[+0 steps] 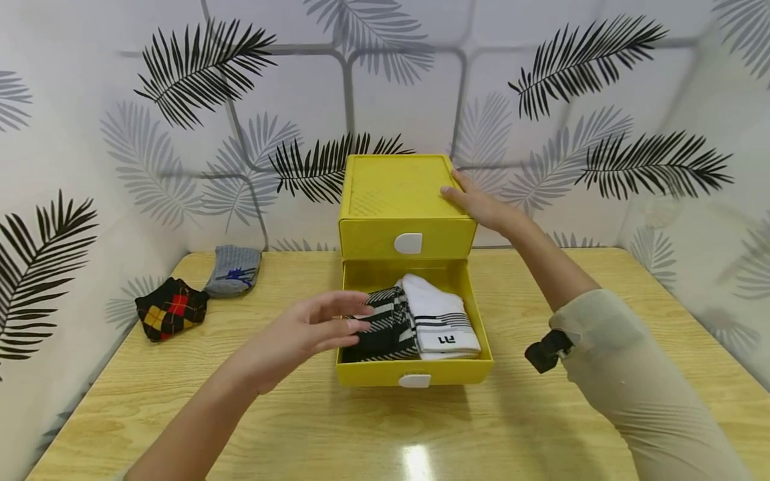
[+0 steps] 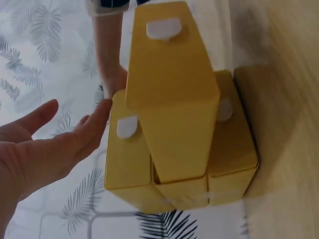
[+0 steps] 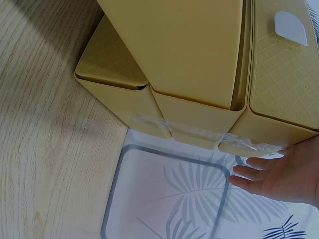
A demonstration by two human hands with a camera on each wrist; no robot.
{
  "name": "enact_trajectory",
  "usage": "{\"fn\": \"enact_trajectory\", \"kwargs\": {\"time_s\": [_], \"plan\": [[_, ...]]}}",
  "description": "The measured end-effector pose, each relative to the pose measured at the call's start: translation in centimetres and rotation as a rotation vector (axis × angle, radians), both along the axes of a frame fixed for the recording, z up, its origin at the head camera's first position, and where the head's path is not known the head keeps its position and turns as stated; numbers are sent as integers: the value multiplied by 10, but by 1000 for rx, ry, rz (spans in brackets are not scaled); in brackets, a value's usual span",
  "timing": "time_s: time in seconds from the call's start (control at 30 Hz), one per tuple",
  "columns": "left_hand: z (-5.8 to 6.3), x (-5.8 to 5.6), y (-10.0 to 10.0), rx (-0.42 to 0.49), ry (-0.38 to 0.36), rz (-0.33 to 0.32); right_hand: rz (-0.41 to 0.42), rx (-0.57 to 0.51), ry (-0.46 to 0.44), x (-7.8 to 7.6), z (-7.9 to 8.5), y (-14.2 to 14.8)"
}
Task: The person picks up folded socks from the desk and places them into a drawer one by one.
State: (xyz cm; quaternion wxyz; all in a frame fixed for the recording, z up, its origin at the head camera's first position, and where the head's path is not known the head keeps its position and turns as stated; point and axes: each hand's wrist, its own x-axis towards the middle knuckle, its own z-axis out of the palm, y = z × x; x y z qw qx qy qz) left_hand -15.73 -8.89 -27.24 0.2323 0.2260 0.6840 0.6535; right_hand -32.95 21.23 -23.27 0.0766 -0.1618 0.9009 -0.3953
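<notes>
A yellow drawer unit [image 1: 397, 187] stands towards the back of the table, its drawers stacked, with white tabs on the fronts. Its middle drawer [image 1: 367, 374] is pulled out. Inside lie folded black-and-white plaid socks [image 1: 391, 341] and, to their right, folded white socks [image 1: 442, 314] with dark stripes. My left hand [image 1: 313, 327] hovers over the drawer's left side, fingers relaxed and holding nothing. On the unit's top right edge rests my right hand [image 1: 484, 204]; in the right wrist view its fingers [image 3: 254, 174] extend along the side, fairly straight.
At the table's back left are folded argyle socks [image 1: 172, 309] and grey socks [image 1: 236, 270] with a blue mark. A leaf-patterned covering [image 1: 397, 93] surrounds the wooden table [image 1: 289, 427]. A black clip-like piece [image 1: 546, 352] sticks out from the right sleeve.
</notes>
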Motion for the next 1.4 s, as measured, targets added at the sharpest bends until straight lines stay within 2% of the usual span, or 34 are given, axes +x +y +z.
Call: {"fn": "enact_trajectory", "kwargs": {"time_s": [0.1, 0.23, 0.33, 0.47, 0.6, 0.77, 0.93, 1.2, 1.4], "plan": [[-12, 12, 13, 79, -110, -95, 1, -2, 0, 0, 0, 0], [-32, 27, 34, 130, -274, -210, 5, -10, 6, 1, 1, -1], [-49, 34, 47, 163, -402, -256, 4, -17, 5, 1, 1, -2], [-68, 37, 60, 208, -559, -234, 6, -25, 3, 1, 0, -2], [-80, 36, 69, 270, -685, -133, 15, -35, 7, 1, -1, -2], [-85, 32, 75, 355, -766, -13, 15, -34, 10, 1, 0, -2], [-86, 28, 75, 397, -805, 36, 15, -30, 8, 2, 1, -3], [-81, 24, 76, 416, -884, 10, 22, -45, 16, 2, 1, -2], [-77, 20, 78, 381, -878, -3, 18, -19, 13, 2, 0, -1]]}}
